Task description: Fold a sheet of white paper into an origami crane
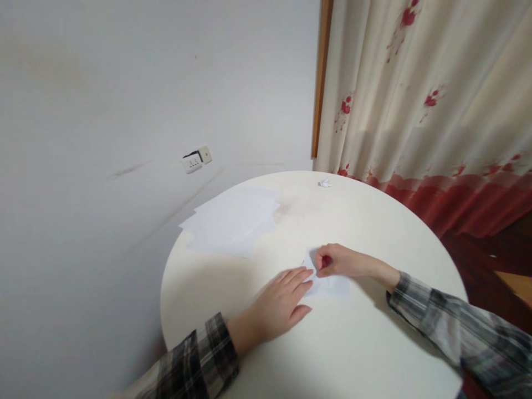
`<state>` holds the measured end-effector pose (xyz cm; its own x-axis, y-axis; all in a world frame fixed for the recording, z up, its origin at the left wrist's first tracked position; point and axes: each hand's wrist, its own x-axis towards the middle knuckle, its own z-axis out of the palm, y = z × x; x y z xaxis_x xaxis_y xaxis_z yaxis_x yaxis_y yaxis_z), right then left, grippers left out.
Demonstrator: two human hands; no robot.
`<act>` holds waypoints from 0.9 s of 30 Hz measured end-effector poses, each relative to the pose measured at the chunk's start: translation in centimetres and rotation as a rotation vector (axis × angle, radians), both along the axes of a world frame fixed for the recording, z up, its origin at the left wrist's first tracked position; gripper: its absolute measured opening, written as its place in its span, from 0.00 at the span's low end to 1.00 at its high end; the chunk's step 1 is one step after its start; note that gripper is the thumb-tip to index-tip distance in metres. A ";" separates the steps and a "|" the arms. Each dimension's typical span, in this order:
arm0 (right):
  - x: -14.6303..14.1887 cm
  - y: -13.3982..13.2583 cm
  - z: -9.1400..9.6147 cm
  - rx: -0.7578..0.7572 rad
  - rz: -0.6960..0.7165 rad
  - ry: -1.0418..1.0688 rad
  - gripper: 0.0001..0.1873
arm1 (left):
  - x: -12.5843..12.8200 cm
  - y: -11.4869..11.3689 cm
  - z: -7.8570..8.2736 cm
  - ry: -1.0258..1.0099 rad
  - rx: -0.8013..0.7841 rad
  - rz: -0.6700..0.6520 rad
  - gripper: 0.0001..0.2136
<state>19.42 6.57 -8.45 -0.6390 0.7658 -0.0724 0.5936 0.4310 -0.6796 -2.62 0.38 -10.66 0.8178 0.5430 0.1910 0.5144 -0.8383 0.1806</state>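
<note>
A small white folded paper point(328, 284) lies near the middle of the round white table point(374, 343). My left hand point(279, 306) rests flat on the table with fingers stretched out, its fingertips on the paper's left edge. My right hand point(337, 260) is curled, its fingers pressed together on the paper's upper part, thumb tucked in. Both sleeves are plaid.
A loose stack of white sheets point(233, 220) lies at the table's far left. A small crumpled white paper piece point(325, 182) sits at the far edge. Behind are a wall with a socket point(196, 160) and a flowered curtain point(419, 105).
</note>
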 end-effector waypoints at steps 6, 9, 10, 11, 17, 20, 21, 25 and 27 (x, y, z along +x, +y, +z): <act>0.2 0.2 -0.2 -0.071 0.050 -0.024 0.10 | 0.0 -0.1 -0.1 -0.007 -0.035 -0.019 0.21; 0.1 0.1 -0.1 -0.047 0.055 -0.062 0.08 | 0.1 -0.1 0.3 0.008 -0.033 -0.032 0.20; 0.0 0.0 0.0 -0.028 0.051 -0.077 0.08 | 0.2 -0.1 0.4 0.015 -0.031 -0.032 0.20; 0.0 -0.1 0.1 -0.006 0.047 -0.090 0.07 | 0.2 -0.1 0.4 0.019 -0.031 -0.030 0.20; -0.3 -0.3 0.3 0.078 0.034 -0.142 0.06 | 0.0 0.3 0.1 0.021 -0.066 -0.062 0.23; -0.2 -0.3 0.0 0.170 0.002 -0.144 0.04 | -0.2 0.4 0.0 0.030 -0.107 -0.066 0.25; -0.2 -0.3 -0.1 0.191 -0.006 -0.145 0.03 | -0.3 0.4 0.1 0.032 -0.118 -0.067 0.25; -0.2 -0.3 -0.2 0.181 -0.027 -0.153 0.02 | -0.7 0.3 0.4 0.044 -0.141 -0.069 0.26; -0.3 -0.4 0.0 0.169 -0.042 -0.158 0.02 | -1.0 0.2 0.6 0.058 -0.144 -0.067 0.26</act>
